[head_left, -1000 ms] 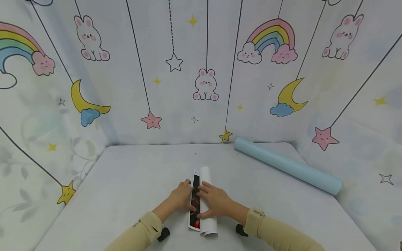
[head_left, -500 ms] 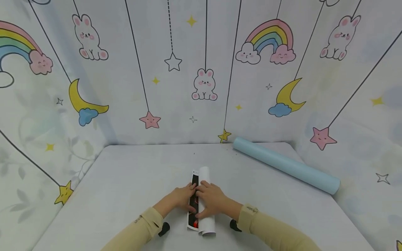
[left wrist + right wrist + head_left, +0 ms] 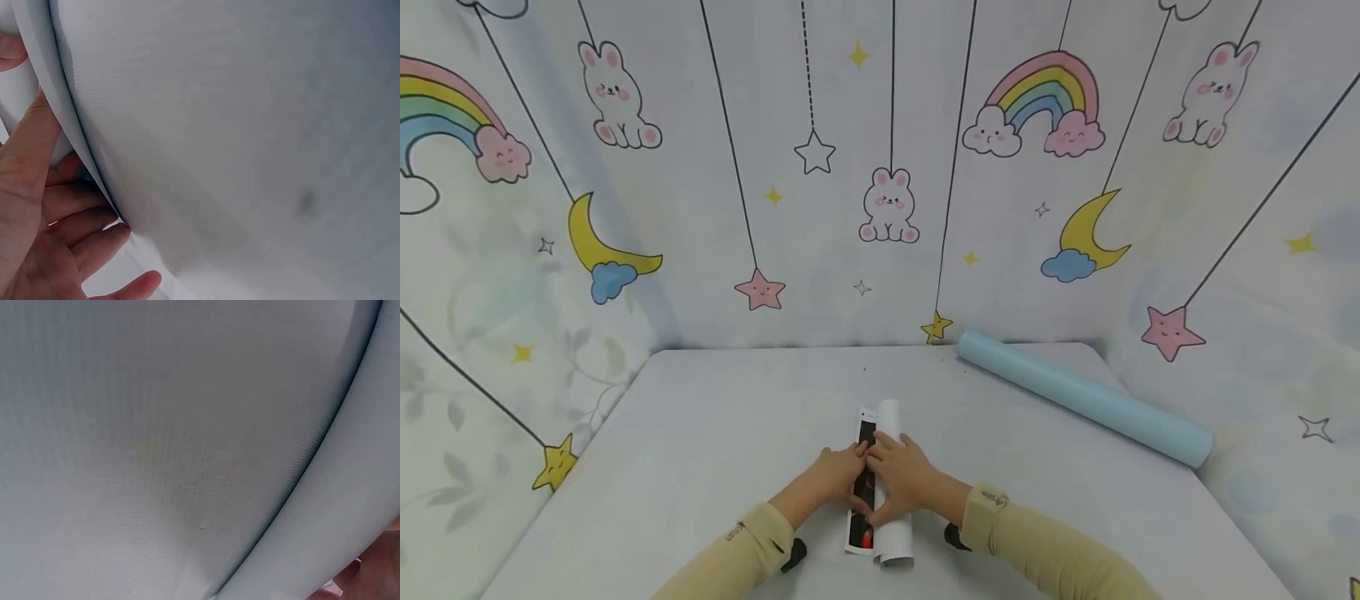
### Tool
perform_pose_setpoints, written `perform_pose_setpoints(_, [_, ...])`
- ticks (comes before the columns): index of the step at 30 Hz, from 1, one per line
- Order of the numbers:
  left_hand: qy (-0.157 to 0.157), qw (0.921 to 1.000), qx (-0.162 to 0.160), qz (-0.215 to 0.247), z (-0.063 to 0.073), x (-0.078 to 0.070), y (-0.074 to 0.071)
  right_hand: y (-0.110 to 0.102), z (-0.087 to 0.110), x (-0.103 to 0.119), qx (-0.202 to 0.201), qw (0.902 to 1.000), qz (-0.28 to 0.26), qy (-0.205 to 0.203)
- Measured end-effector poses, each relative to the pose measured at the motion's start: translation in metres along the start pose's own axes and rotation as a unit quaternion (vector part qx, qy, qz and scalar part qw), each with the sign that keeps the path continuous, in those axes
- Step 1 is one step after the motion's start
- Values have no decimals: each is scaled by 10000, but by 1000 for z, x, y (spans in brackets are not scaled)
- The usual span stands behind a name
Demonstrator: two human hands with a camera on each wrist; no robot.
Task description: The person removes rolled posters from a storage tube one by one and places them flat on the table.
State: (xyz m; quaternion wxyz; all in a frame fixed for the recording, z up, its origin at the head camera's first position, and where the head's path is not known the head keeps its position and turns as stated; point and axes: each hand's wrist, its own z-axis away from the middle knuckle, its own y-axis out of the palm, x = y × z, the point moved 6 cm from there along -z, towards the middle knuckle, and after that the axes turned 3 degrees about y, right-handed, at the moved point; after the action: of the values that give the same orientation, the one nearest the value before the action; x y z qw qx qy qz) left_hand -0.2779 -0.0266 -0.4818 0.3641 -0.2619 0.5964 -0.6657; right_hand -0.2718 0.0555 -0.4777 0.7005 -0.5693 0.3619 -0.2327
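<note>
A partly rolled paper poster lies on the table, its dark print with red spots showing as a narrow strip left of the white roll. My left hand grips the strip's left edge, its thumb reaching over the print. In the left wrist view its bent fingers meet the paper's edge. My right hand holds the roll, fingers draped over the top and thumb on the near part. Both hands' fingertips and thumbs come close together over the print. The white roll hides most of the right hand in the right wrist view.
A long light-blue roll lies slanted at the table's back right. The white table meets a patterned cloth backdrop at its far edge. Small black pieces show beside both sleeves.
My right hand has shifted slightly left along with the roll, its thumb closing up to the left thumb. The left hand has edged inward, and the poster stays in nearly the same place.
</note>
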Motion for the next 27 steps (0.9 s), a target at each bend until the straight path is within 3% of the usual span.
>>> perform_pose_setpoints(9, [-101,9998,27,-167,2,0,5,3,4,2,66,9999,-96,-40])
perform_pose_setpoints(27, [-194,9994,-26,-272,-1,1,1,-2,4,-5,5,9989,431,178])
